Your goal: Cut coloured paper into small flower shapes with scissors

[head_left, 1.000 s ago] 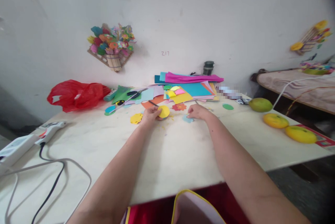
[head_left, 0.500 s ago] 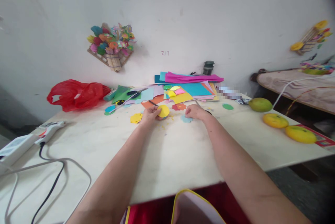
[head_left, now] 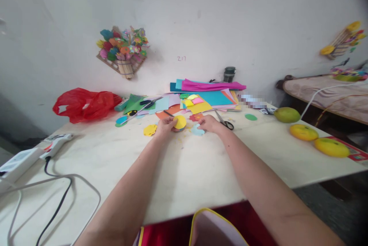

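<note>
My left hand pinches a round yellow paper disc, held just above the table, with a bit of blue showing beneath it. My right hand has its fingers closed on a light blue paper flower at table level. Close behind the right fingers lies a red paper flower. Scissors with dark handles rest beside my right wrist. Left of my left hand sits a yellow paper flower. Small yellow scraps lie between the hands.
Coloured paper sheets are heaped at the back, with a second pair of scissors on them. A red plastic bag is at the left, above a power strip and cables. Mangoes lie at the right.
My right hand has moved left toward the yellow disc, bringing the light blue flower along and uncovering the scissors by the wrist. My left hand has stayed in place.
</note>
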Available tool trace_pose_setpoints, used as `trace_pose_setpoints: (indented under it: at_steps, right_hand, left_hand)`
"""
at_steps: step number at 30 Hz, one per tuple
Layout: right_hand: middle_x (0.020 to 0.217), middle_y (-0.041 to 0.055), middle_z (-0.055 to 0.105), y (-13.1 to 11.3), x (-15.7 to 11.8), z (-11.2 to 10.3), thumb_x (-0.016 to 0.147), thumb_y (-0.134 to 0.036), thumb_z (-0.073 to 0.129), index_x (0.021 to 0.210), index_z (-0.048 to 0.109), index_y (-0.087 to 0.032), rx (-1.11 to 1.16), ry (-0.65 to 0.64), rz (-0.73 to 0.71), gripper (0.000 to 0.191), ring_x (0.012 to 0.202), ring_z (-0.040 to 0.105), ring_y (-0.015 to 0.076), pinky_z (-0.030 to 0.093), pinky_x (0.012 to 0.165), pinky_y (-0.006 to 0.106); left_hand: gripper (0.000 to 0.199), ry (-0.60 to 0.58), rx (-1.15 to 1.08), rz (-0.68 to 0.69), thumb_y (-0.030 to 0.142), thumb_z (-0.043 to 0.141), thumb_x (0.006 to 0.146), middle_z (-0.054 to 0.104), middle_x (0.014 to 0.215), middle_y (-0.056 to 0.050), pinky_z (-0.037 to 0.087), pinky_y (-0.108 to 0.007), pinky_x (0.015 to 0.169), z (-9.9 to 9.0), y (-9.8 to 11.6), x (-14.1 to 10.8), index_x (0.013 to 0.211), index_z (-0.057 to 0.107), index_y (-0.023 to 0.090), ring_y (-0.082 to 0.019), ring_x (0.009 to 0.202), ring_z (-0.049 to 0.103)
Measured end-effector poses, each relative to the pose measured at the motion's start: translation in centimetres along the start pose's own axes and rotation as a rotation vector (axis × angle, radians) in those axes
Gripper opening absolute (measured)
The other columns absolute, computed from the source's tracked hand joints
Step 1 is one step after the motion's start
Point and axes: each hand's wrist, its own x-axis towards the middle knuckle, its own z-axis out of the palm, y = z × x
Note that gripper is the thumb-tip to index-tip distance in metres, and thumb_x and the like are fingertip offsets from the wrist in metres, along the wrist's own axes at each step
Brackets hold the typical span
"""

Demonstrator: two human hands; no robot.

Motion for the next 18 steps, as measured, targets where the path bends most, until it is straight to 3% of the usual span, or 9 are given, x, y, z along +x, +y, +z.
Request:
trace_pose_setpoints:
  at_steps: [3,9,12,18]
  right_hand:
    - [0.049,-0.0023,0.054,-0.4,0.0,0.8,0.06,-0.021,0.068,0.056,0.059,-0.016,0.235,0.082,-0.032,0.011,0.046,0.048,0.0096,0.037,0.047,0.022]
    - [0.046,-0.0038,0.053,-2.7,-1.2,1.7,0.057,-0.036,0.07,0.066,0.061,-0.015,0.73,0.04,-0.082,0.025,0.04,0.042,0.0076,0.034,0.042,0.022]
    - [0.05,-0.0028,0.055,-3.1,-1.2,1.9,0.054,-0.041,0.071,0.066,0.062,-0.015,0.804,0.079,-0.078,0.031,0.044,0.045,0.0084,0.036,0.045,0.023]
    - [0.062,0.0009,0.063,-2.8,-0.7,1.5,0.05,-0.044,0.073,0.066,0.061,-0.016,0.937,0.282,0.012,0.034,0.057,0.054,0.0117,0.043,0.057,0.026]
  left_hand:
    - [0.034,-0.005,0.008,0.003,0.036,0.079,0.055,0.065,0.061,-0.002,0.052,-0.025,0.049,0.1,0.1,-0.1,0.074,0.063,0.012,-0.014,0.052,0.061]
    - [0.036,-0.06,-0.007,0.018,0.038,0.077,0.056,0.067,0.069,-0.004,0.053,-0.025,0.052,0.1,0.3,-0.4,0.078,0.065,0.012,-0.017,0.061,0.064]
    - [0.036,-0.093,-0.019,-0.004,0.038,0.077,0.058,0.068,0.072,-0.005,0.053,-0.025,0.053,0.1,0.4,-0.5,0.079,0.065,0.011,-0.018,0.064,0.066]
    - [0.036,-0.052,0.015,0.002,0.038,0.078,0.056,0.066,0.064,-0.003,0.053,-0.025,0.051,0.1,0.2,-0.4,0.076,0.065,0.011,-0.014,0.055,0.06]
